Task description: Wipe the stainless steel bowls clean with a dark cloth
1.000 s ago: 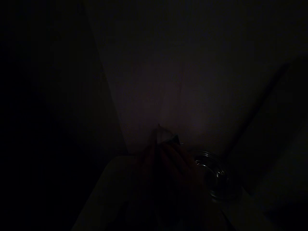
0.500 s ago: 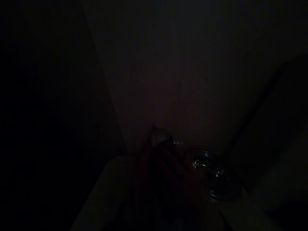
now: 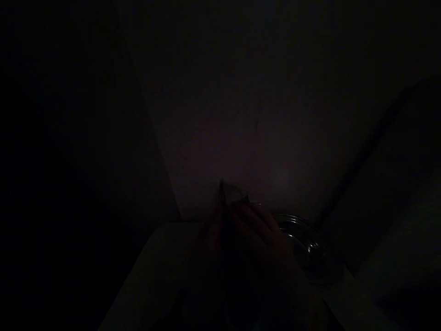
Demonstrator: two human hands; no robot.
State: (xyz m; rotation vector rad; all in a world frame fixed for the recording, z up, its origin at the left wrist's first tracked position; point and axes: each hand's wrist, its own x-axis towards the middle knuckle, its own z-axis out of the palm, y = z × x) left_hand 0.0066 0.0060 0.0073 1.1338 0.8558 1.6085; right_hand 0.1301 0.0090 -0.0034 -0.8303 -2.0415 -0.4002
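The scene is very dark. Low in the middle, my left hand (image 3: 210, 232) and my right hand (image 3: 260, 230) are close together around a pale, thin-looking thing (image 3: 233, 193) with a dark edge; its kind cannot be made out. It stands up between the hands to a point at its left side. My right hand's fingers lie across its lower right part, closed against it. The left hand is dim at its left side, fingers seemingly pressed to it. Its lower part is lost in shadow.
Right of my right hand, a shiny round dish-like thing (image 3: 312, 250) lies on a pale surface with a rounded corner (image 3: 161, 234). A short bright line (image 3: 255, 203) shows just beyond the fingers. Behind stands a plain wall (image 3: 213, 138) with a corner edge at left.
The pale thing shows narrower, its dark left edge more upright. My right hand has shifted slightly up and right, covering more of the shiny dish-like thing.
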